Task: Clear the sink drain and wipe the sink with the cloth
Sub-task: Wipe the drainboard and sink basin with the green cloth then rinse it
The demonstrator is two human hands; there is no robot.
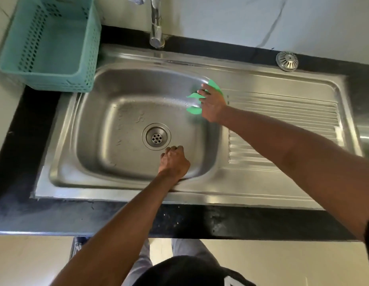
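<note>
— Steel sink (61, 162) set in black counter (24, 129); drain (156, 138) open at basin centre (strainer cap (287, 61) parked on the far rim).

— Cloth?

— Green cloth (194, 109) pressed by right hand (213, 104), fingers spread, on the basin's right wall. Unwiped floor lies left and down from it.

— Left hand (175, 162)?

— Curled, seemingly holding nothing, just beside the drain, nearer than the right.

A home kitchen, at the washing-up spot.
1 stainless steel sink (138, 112) with a ribbed drainboard (282, 124) is set into a black stone counter (76, 217); a chrome tap (156, 23) stands behind it against pale marbled wall tiles (262, 19) (a teal plastic basket (51, 44) sits beside the basin).
</note>
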